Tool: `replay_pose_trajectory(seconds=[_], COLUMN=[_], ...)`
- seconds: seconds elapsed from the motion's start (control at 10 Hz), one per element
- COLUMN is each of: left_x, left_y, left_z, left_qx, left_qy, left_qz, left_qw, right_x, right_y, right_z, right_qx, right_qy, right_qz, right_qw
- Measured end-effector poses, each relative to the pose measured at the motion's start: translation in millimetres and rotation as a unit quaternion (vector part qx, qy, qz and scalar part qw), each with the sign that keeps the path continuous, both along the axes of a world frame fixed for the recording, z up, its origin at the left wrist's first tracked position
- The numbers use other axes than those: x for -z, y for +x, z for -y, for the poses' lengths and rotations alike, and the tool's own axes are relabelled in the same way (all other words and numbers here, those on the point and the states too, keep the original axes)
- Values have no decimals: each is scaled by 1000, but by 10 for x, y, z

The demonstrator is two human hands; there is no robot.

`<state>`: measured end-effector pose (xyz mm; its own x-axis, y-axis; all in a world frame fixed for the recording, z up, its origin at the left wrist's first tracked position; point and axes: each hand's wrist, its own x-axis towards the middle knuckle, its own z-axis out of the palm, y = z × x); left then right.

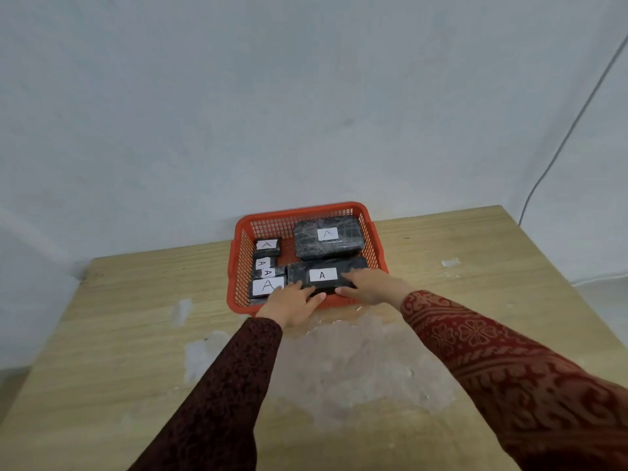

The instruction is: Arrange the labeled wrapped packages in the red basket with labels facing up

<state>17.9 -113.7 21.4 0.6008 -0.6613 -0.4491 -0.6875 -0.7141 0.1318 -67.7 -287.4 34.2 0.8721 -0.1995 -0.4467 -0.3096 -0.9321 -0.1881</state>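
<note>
Packages wrapped in dark film lie in the red basket point(372, 232), which stands on the wooden bench point(136, 334) near the wall. Long package point(326, 275), label "A" up, lies along the basket's near side, held at both ends. Left hand point(292, 302), palm down, fingers loosely together, curls over the package's near-left corner. Right hand point(372, 285), palm down, fingers extended and slightly apart, presses on its right end, thumb at the near edge. Both forearms, in patterned red sleeves, reach forward over the bench and converge on the basket. Large package point(328, 237) lies behind; four small packages point(267, 266) line the left side, labels up.
</note>
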Motion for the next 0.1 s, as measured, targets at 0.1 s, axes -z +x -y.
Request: replay_pose_trajectory(seconds=[0.1], left_x=[-201], left_y=[37], left_z=[-62], left_qx=[15], left_qy=[16], left_qz=[37], left_qw=[999], right_x=[-225], right_y=[-6], right_z=[38], right_qx=[-29], right_qy=[-18], right_qz=[28], right_qw=[999])
